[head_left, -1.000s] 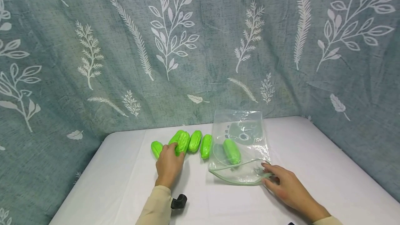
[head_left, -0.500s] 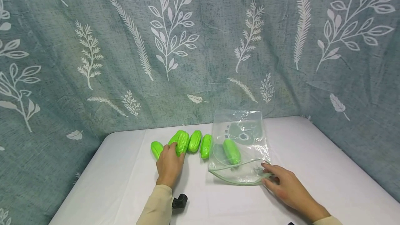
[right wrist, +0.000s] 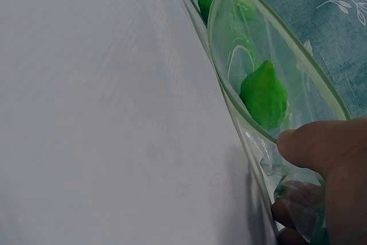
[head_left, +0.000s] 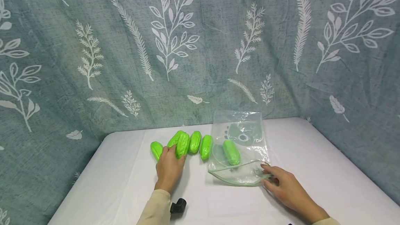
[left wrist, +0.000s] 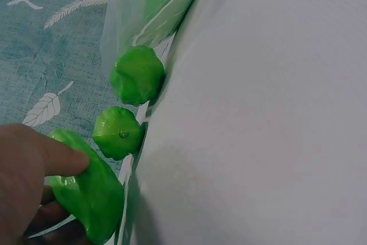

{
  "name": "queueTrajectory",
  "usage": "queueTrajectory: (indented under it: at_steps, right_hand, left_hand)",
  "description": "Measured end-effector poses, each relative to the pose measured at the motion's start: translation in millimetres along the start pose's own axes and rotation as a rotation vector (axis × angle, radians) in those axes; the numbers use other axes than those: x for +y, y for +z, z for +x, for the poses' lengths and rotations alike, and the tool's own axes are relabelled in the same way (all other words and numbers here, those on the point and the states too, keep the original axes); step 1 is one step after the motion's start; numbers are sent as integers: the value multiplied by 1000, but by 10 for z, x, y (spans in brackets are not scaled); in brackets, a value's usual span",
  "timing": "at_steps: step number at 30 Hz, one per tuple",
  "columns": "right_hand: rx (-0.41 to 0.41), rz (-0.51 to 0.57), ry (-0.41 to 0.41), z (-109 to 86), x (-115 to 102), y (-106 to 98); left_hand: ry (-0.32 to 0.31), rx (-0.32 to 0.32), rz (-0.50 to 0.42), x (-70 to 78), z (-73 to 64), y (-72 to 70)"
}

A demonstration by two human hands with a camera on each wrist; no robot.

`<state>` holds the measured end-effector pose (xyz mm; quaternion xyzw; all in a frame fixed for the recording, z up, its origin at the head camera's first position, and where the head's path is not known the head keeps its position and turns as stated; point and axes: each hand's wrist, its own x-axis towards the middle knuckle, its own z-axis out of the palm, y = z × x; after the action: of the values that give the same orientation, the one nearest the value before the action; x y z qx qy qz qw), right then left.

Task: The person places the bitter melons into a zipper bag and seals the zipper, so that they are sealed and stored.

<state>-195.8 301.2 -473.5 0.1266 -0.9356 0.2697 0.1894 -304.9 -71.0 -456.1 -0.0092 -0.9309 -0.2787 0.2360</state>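
Observation:
My left hand [head_left: 170, 166] grips a glossy green ridged gourd [head_left: 182, 145], thumb on one side and fingers on the other. The left wrist view shows that gourd [left wrist: 94, 190] tilted in the grasp. Two more gourds lie just right of it, the nearer one [head_left: 195, 142] and one beside the bag [head_left: 205, 147]. Behind and left of my hand are another [head_left: 175, 138] and one farther left [head_left: 156, 149]. My right hand [head_left: 285, 186] holds the mouth of a clear zip bag [head_left: 247, 178] at its right corner. Inside the bag lies one gourd [head_left: 231, 152]; the mouth gapes in the right wrist view.
A white cloth-covered table [head_left: 109, 183] carries everything. Behind it hangs a blue-green leaf-patterned curtain [head_left: 212, 58], which also rises along both sides. A black camera mount [head_left: 178, 206] sticks out from my left wrist.
The gripped gourd has shifted very slightly, standing a little more apart from the one behind it. My right hand and the bag stay about where they were.

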Motion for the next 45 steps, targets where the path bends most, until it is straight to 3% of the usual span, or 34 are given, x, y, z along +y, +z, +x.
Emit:
queueTrajectory:
  at_steps: [16, 26, 31, 41, 45]
  right_hand:
    - [7, -4, -1, -8, 3, -33]
    - [18, 55, 1, -4, -12, 5]
    - [17, 43, 11, -11, -19, 2]
    - [-3, 51, 15, -7, -37, 6]
    - [-11, 62, 34, -7, -55, 17]
  left_hand:
    - [-45, -26, -135, 110, -54, -109]
    - [-103, -61, -284, 107, -103, -222]
    - [-101, -103, -323, 100, -145, -208]
    - [-93, -106, -411, 153, -203, -231]
    - [-85, -134, -463, 134, -210, -234]
